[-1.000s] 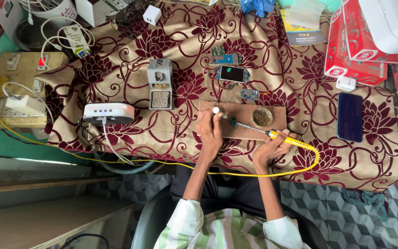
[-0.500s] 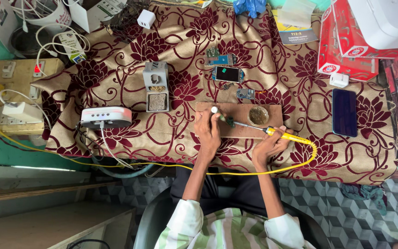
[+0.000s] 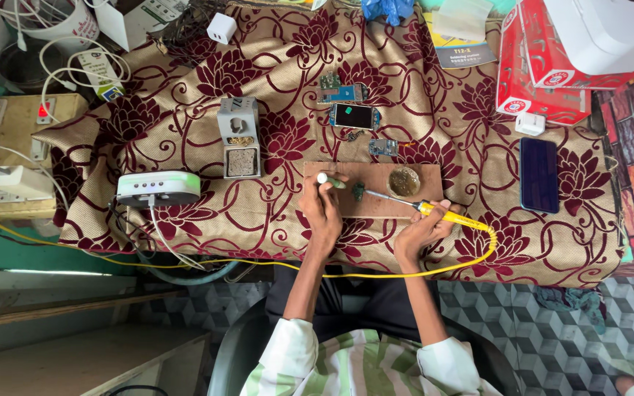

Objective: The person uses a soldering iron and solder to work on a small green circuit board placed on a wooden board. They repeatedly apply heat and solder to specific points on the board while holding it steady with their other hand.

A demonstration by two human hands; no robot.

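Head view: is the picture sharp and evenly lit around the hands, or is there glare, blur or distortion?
Head view: even, soft light, no hard shadows; left hand and right hand with the yellow-handled soldering iron look sharp; faint sheen on the dark phone; table edges bow slightly towards the frame corners, wide-lens distortion.
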